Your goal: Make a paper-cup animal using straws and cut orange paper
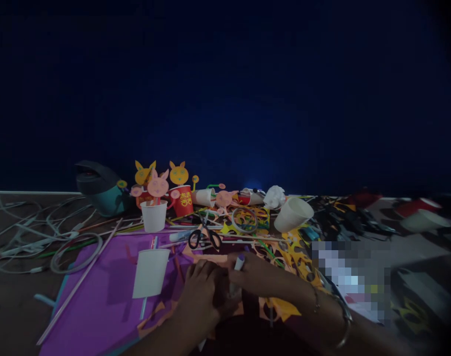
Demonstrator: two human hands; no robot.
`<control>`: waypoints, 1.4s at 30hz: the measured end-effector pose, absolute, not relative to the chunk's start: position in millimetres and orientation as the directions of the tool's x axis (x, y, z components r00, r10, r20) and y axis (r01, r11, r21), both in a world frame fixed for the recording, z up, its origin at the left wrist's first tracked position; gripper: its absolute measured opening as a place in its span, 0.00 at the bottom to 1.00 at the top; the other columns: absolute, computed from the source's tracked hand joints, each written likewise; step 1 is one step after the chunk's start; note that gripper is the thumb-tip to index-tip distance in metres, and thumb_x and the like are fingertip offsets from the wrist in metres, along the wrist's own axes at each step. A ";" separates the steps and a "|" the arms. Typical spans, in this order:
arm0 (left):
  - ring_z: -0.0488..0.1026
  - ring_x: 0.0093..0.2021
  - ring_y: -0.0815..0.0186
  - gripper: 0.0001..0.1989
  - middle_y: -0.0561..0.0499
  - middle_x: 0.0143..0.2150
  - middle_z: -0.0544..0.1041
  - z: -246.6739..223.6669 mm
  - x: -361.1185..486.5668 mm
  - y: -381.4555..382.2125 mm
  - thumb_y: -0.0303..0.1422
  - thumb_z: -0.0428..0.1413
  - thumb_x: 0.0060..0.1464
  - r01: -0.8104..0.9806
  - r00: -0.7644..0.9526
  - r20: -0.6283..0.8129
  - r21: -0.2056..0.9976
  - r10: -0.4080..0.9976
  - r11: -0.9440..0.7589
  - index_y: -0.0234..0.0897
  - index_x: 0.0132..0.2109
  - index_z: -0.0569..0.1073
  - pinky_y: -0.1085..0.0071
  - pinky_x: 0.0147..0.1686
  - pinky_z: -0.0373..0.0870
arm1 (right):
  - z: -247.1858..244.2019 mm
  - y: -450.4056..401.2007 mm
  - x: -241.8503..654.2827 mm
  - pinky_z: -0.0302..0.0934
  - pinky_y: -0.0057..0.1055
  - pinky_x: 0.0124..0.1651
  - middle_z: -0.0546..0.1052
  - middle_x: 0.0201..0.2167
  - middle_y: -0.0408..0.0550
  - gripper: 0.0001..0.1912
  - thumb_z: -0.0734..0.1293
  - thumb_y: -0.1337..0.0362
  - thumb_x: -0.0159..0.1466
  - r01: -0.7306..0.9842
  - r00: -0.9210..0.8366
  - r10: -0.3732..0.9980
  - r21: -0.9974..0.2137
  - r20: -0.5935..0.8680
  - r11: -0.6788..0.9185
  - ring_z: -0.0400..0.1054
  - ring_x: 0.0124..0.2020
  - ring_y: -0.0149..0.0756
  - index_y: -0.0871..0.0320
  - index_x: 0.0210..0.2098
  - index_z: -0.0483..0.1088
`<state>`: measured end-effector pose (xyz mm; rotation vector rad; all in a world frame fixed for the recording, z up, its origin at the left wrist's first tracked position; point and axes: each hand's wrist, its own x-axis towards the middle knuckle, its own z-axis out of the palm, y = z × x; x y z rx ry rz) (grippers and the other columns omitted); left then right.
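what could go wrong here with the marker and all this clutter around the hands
The tilted white paper cup on the purple sheet sits near the left hand, so a bump could send it rolling. The scissors lie just beyond the hands, where a quick reach might catch them. The marker in the right hand could leave stray marks.

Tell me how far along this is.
Done: the pink rabbit stands in a white paper cup, and an orange cat face rises from a red cup. In hand: the right hand grips a purple-capped marker beside the left hand. Left: a plain white cup on the purple card has no figure.
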<state>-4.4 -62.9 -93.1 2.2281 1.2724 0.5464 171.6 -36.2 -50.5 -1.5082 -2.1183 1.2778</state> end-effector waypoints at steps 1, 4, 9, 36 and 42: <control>0.65 0.45 0.55 0.18 0.50 0.42 0.73 -92.2 -5.0 -62.8 0.46 0.60 0.48 0.658 0.492 0.083 0.617 0.867 -0.432 0.42 0.43 0.72 0.59 0.45 0.58 | -45.6 -35.0 169.0 0.47 0.24 0.24 0.63 0.19 0.36 0.05 0.61 0.70 0.53 0.678 -0.440 0.849 -0.728 -0.292 0.101 0.55 0.22 0.27 0.57 0.22 0.60; 0.65 0.44 0.56 0.16 0.50 0.41 0.73 -93.0 -6.3 -62.6 0.44 0.62 0.47 0.644 0.510 0.078 0.625 0.857 -0.440 0.41 0.40 0.72 0.61 0.44 0.58 | -31.4 -33.4 163.2 0.45 0.25 0.23 0.64 0.19 0.37 0.05 0.63 0.68 0.52 0.746 -0.446 0.838 -0.648 -0.316 0.153 0.56 0.21 0.27 0.57 0.21 0.61; 0.65 0.45 0.56 0.19 0.51 0.41 0.73 -101.9 -5.5 -62.0 0.38 0.65 0.41 0.636 0.500 0.115 0.624 0.858 -0.454 0.43 0.43 0.72 0.61 0.44 0.57 | -22.2 -39.8 168.4 0.47 0.25 0.25 0.66 0.20 0.37 0.05 0.59 0.71 0.55 0.762 -0.338 0.920 -0.631 -0.200 0.143 0.58 0.23 0.28 0.56 0.24 0.63; 0.65 0.47 0.54 0.16 0.48 0.43 0.74 -93.3 -4.5 -62.2 0.37 0.62 0.42 0.724 0.483 0.060 0.534 0.874 -0.437 0.40 0.41 0.72 0.60 0.44 0.56 | -37.7 -46.3 146.6 0.49 0.30 0.28 0.76 0.25 0.48 0.05 0.61 0.65 0.57 0.895 -0.366 0.915 -0.334 -0.172 0.295 0.66 0.26 0.35 0.58 0.27 0.68; 0.65 0.47 0.54 0.17 0.49 0.43 0.73 -88.2 -7.8 -62.8 0.43 0.62 0.44 0.706 0.489 0.040 0.568 0.871 -0.422 0.40 0.40 0.72 0.60 0.45 0.56 | -55.6 -29.9 156.6 0.43 0.26 0.21 0.60 0.13 0.38 0.14 0.60 0.67 0.54 0.809 -0.248 0.906 -0.588 -0.343 -0.001 0.53 0.17 0.27 0.57 0.14 0.56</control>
